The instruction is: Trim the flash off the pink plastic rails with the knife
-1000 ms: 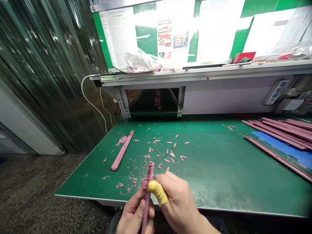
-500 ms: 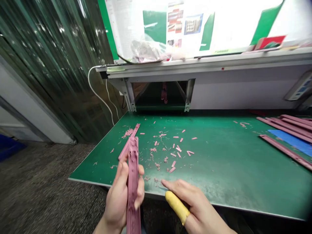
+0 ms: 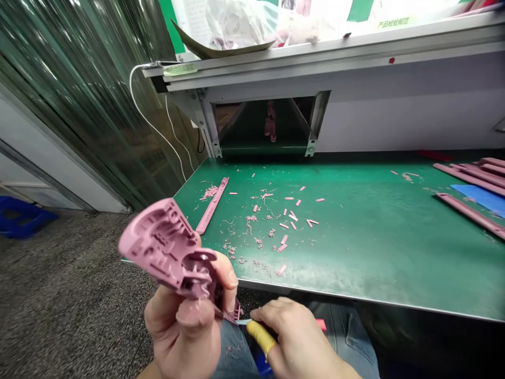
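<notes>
My left hand is closed around a pink moulded plastic part, tilted so its hollow, ribbed inside faces up. Thin shavings cling near my left thumb. My right hand, its thumb in a yellow finger cover, grips a knife with a thin blade and a red handle end. The blade tip is at the lower end of the pink part, seemingly touching it. Most of the handle is hidden in my palm.
Small pink offcuts and shavings litter the green table. A long pink strip lies at left, more pink strips by a blue sheet at right. Behind is a conveyor opening; a blue stool stands on the floor.
My left hand has turned the pink part over, swinging its wide hollow end into view at left. My right hand has brought the knife to the part. The view has shifted downward.
</notes>
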Motion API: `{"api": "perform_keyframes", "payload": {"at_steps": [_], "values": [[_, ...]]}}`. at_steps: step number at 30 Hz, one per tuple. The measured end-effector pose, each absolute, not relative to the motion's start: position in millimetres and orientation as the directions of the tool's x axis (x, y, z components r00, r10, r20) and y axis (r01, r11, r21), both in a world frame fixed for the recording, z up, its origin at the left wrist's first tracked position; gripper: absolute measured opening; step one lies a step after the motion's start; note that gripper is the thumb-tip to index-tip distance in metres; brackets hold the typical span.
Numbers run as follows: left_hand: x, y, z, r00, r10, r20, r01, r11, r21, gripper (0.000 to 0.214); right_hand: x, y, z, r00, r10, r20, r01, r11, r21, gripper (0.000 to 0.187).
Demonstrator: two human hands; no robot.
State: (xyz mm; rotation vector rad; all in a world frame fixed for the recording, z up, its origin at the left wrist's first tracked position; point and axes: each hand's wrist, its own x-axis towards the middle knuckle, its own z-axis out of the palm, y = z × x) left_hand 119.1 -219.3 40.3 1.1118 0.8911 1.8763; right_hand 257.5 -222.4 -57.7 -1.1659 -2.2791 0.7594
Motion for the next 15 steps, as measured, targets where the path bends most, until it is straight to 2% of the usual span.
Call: {"api": "perform_keyframes", "payload": {"at_steps": [4, 7, 12, 15], "values": [[111, -224, 36, -0.240, 0.924, 0.299, -0.304, -0.363, 0.880, 0.028, 259, -221, -62, -0.509, 0.849, 0.140, 0.618, 0.474, -0.627, 0.016], [99, -218, 42, -0.232, 0.925, 0.302, -0.383, -0.372, 0.846, 0.037, 265, -219, -67, -0.505, 0.846, 0.171, 0.588, 0.482, -0.649, 0.022], [83, -206, 56, -0.344, 0.879, 0.331, -0.404, -0.457, 0.792, 0.032, 282, -218, -62, -0.451, 0.871, 0.195, 0.423, 0.401, -0.813, 0.030], [82, -203, 60, -0.373, 0.864, 0.338, -0.400, -0.478, 0.782, 0.026, 280, -220, -55, -0.418, 0.890, 0.183, 0.320, 0.333, -0.887, 0.020]]}}
